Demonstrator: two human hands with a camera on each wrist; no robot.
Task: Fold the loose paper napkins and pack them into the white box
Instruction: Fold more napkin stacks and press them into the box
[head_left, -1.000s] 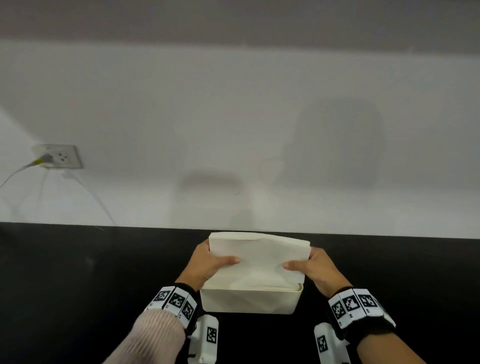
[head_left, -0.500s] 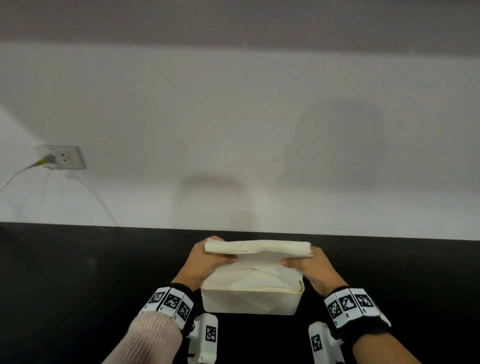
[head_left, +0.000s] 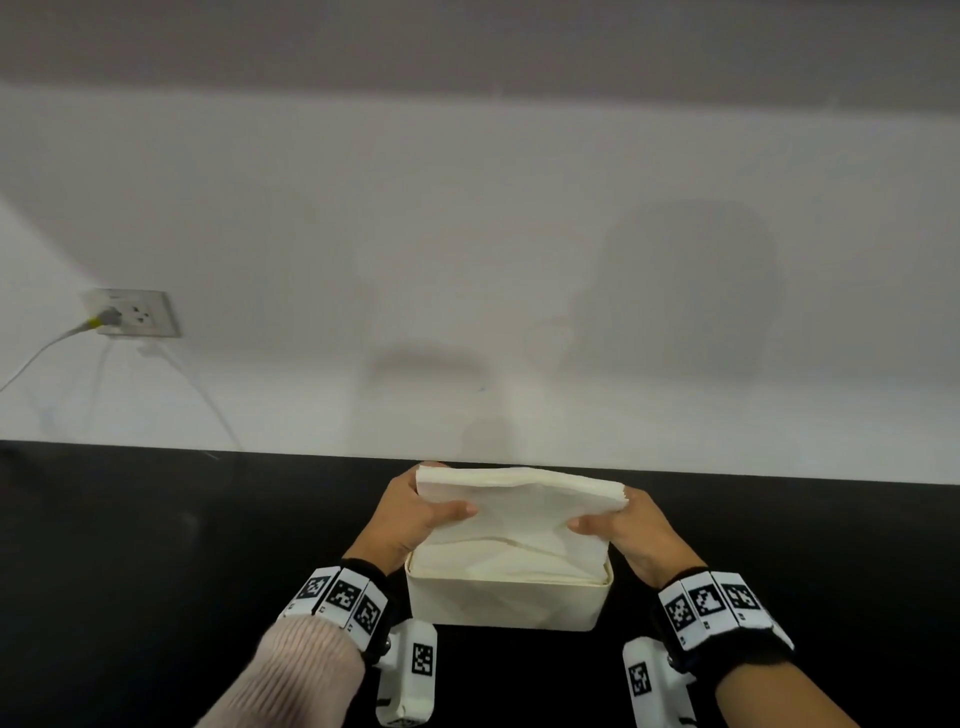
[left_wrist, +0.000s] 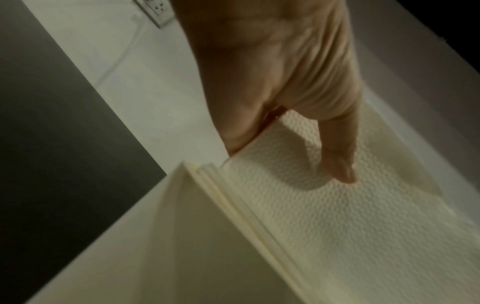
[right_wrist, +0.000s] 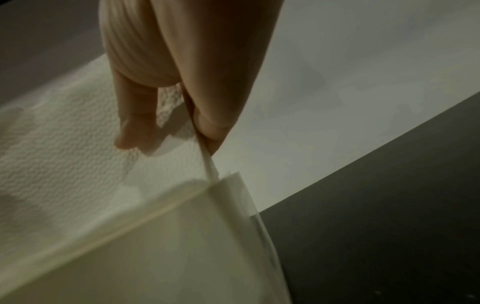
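A white box (head_left: 504, 603) stands on the black table near me, with folded napkins inside it. Above its far side I hold a stack of white embossed paper napkins (head_left: 524, 501), its lower part bending down into the box. My left hand (head_left: 415, 512) pinches the stack's left end, thumb on top. My right hand (head_left: 621, 525) pinches the right end the same way. The left wrist view shows the napkins (left_wrist: 337, 216) beside the box wall (left_wrist: 182, 236) under my left hand (left_wrist: 298, 127). In the right wrist view my right hand (right_wrist: 171, 115) pinches the napkins (right_wrist: 78, 144) above the box wall (right_wrist: 145, 246).
The black table (head_left: 156, 571) runs left and right of the box and ends at a white wall (head_left: 467, 260) just beyond the hands. A wall socket (head_left: 136, 312) with a plugged white cable sits at the far left.
The napkin stack tipped forward and edge-on half a second ago; now it tilts back with its face showing, its lower part bending into the box. Both hands kept their hold.
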